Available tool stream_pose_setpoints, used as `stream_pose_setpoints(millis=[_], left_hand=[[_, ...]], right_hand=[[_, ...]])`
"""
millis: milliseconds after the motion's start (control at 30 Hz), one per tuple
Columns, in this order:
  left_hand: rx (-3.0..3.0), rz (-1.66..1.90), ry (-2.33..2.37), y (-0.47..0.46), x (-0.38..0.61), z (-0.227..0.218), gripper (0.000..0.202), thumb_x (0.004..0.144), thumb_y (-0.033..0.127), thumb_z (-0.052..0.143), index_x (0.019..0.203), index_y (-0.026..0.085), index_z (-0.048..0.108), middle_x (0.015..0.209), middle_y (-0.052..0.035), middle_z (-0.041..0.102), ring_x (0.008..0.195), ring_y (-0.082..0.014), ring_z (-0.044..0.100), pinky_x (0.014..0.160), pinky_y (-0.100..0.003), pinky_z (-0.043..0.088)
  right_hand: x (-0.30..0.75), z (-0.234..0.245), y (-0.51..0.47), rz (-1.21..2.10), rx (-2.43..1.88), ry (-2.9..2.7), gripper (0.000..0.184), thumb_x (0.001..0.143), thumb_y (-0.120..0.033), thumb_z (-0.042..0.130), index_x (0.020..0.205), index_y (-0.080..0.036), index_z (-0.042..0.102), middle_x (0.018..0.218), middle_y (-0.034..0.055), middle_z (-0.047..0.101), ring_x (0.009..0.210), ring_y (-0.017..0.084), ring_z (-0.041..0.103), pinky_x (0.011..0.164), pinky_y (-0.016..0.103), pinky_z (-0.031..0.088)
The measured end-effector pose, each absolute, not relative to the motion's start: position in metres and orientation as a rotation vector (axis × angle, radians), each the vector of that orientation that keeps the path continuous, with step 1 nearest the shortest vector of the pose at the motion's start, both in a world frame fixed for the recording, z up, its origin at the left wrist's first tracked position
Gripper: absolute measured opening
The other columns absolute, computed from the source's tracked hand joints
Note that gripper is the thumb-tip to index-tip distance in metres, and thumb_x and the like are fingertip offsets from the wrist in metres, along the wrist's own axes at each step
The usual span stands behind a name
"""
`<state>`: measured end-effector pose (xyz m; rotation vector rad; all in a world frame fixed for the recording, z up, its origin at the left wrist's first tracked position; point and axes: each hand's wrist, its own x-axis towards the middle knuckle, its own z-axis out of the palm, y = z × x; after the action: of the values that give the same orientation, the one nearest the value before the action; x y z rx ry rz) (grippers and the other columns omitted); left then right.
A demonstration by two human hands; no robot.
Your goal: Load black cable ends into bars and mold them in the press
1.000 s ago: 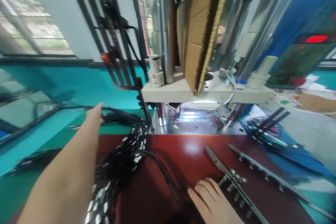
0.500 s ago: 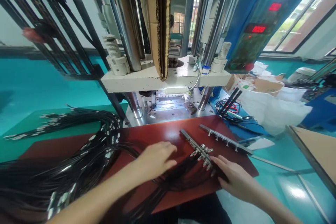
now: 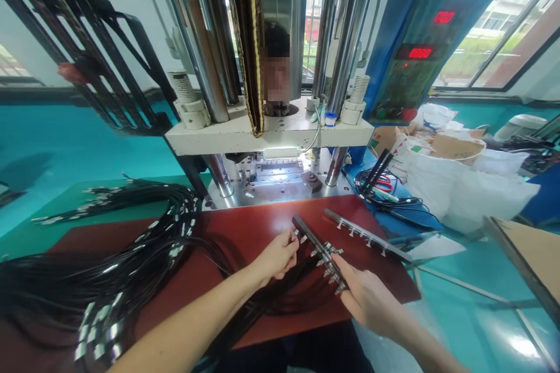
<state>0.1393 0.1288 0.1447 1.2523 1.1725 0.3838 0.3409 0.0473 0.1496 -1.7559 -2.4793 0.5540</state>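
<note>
Bare red mat (image 3: 258, 227) lies open between the cable bundle (image 3: 131, 256) and the press base (image 3: 280, 186).

Background, off my bench mat:
Press (image 3: 266, 128) centre top, blue control box (image 3: 420, 41) upper right, white bags (image 3: 464, 186) right.

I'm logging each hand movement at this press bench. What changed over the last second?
The left hand came back from the cable bundle at far left and now pinches a cable end at the dark fixture bar. The right hand shifted slightly, fingers on the bar's near end. The second bar and red mat lie as before.
</note>
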Motion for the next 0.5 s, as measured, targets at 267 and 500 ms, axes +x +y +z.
stream_pose_setpoints(millis=[267,500], left_hand=[[1.135,0.349,1.048,0.135,0.138,0.131,0.015,0.08,0.034,0.037,0.083,0.02,0.041,0.038,0.0102,0.035,0.029,-0.0033,0.016,0.028,-0.013,0.014],[1.087,0.309,0.991,0.132,0.138,0.137,0.015,0.081,0.034,0.037,0.082,0.02,0.042,0.037,0.0109,0.031,0.029,-0.0029,0.013,0.029,-0.013,0.011]], right_hand=[[0.343,0.142,0.048,0.585,-1.695,-2.425,0.057,0.075,-0.013,0.03,0.131,0.0,0.028,0.112,0.0179,0.058,0.089,0.029,0.06,0.072,0.041,0.047],[0.344,0.137,0.047,0.603,-1.666,-2.382,0.057,0.075,-0.013,0.031,0.131,-0.003,0.029,0.117,0.0155,0.056,0.094,0.029,0.058,0.075,0.041,0.047]])
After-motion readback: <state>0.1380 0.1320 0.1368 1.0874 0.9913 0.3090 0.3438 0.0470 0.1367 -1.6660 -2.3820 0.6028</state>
